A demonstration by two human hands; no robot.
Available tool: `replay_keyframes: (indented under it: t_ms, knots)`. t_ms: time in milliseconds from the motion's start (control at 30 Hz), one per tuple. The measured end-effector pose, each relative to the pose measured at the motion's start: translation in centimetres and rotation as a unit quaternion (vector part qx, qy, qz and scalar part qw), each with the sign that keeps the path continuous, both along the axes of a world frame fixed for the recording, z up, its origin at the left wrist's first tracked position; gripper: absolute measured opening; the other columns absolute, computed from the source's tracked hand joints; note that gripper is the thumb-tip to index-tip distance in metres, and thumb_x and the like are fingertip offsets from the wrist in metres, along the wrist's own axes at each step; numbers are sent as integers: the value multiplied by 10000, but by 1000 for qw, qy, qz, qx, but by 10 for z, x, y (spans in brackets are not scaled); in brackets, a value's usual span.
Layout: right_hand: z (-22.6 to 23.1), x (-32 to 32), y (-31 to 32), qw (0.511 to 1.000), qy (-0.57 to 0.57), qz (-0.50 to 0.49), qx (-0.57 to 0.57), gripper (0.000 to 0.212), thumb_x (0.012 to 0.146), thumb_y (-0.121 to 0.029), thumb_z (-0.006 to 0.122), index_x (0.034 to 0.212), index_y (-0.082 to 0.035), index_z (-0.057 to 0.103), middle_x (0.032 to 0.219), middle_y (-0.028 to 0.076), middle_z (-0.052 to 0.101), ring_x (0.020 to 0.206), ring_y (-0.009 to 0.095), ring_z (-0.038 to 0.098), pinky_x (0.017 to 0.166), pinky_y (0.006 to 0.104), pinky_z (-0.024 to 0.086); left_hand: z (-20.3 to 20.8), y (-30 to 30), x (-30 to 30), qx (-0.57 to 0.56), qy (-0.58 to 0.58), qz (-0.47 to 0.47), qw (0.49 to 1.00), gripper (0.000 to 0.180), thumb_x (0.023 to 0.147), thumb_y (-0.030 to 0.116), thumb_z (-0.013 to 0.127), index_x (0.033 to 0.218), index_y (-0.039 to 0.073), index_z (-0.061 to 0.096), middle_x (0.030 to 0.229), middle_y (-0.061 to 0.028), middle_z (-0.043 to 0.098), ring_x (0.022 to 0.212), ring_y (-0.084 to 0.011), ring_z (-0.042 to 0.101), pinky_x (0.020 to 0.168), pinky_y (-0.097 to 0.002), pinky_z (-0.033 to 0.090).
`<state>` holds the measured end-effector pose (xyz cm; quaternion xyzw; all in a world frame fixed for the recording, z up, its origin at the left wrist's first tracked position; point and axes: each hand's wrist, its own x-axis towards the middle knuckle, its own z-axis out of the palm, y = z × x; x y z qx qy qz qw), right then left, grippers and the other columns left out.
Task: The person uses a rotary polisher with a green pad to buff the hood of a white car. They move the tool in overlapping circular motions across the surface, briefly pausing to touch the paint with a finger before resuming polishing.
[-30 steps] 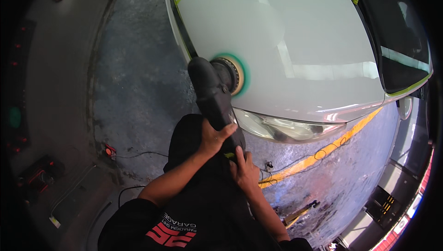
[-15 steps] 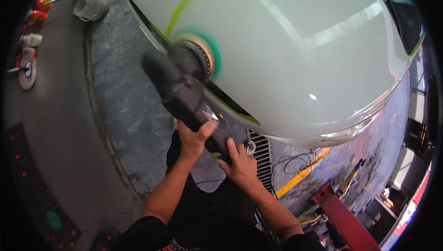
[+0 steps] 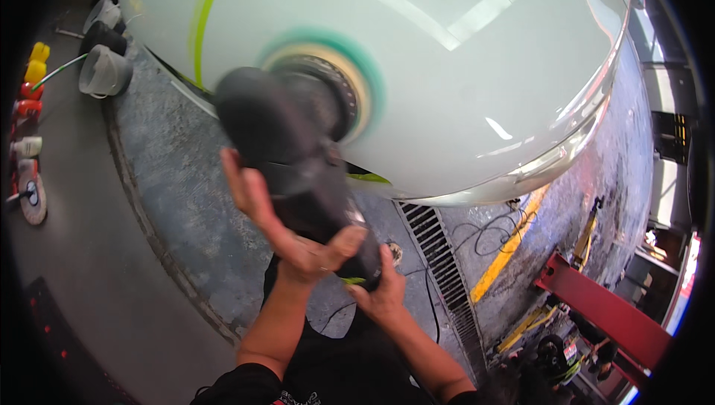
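Polisher now nearer camera; left hand, right hand clasp it; yellow, red bottles far left.

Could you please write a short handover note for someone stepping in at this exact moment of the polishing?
Left hand: wrapped around the body of the black handheld polishing machine.
Right hand: gripping the machine's rear end, lower down.
The machine's round green-edged foam pad is pressed against the glossy white car panel, blurred as if spinning.
Grey plastic cups and coloured bottles sit on the floor to the left.
Done: cannot tell how much panel is polished.
Left: the panel shows no clear finished boundary, so check it before continuing.
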<state>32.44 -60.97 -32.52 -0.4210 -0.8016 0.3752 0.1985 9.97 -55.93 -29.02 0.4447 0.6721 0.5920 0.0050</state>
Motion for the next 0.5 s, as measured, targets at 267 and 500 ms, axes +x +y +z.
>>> replay_keyframes:
  t_ms: [267, 500]
  knots:
    - [-41, 101, -34, 998, 46, -33, 34, 1127, 1007, -577, 702, 1689, 67, 77, 1453, 331, 472, 1319, 462, 543, 1105, 508, 425, 44, 29, 51, -7, 139, -122, 983, 394, 712, 309, 862, 1098, 234, 839, 1609, -239, 530, 1594, -534, 296, 1311, -735, 147]
    - [-45, 13, -4, 996, 44, 42, 66, 1170, 827, -305, 948, 1674, 25, 211, 1040, 258, 739, 801, 478, 757, 681, 498, 591, 30, 8, -50, -18, 175, -48, 983, 340, 704, 332, 832, 1029, 230, 825, 1676, -248, 435, 1589, -535, 277, 1316, -717, 121]
